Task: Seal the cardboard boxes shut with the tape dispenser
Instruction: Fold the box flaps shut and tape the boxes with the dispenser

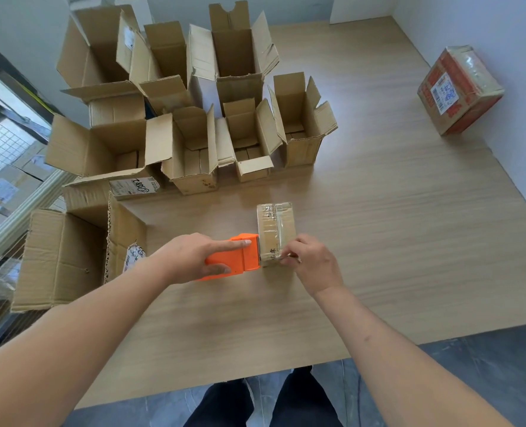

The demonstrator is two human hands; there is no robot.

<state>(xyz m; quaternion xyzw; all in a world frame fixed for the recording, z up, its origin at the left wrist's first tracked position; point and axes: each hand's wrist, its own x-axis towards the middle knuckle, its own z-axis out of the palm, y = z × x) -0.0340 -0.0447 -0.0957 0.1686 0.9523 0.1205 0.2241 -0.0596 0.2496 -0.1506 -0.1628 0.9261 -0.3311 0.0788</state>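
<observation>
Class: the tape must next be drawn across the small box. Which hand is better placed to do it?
Left. The left hand already grips the orange tape dispenser against the small box; the right hand pinches the box's near end.

A small closed cardboard box (clear tape glinting along its top) lies mid-table, an orange tape dispenser pressed against its left side; open boxes stand behind.

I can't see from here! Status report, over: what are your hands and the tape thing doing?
Left hand grips orange tape dispenser, against small box. Right hand pinches box's near end. Nothing in the way.
</observation>
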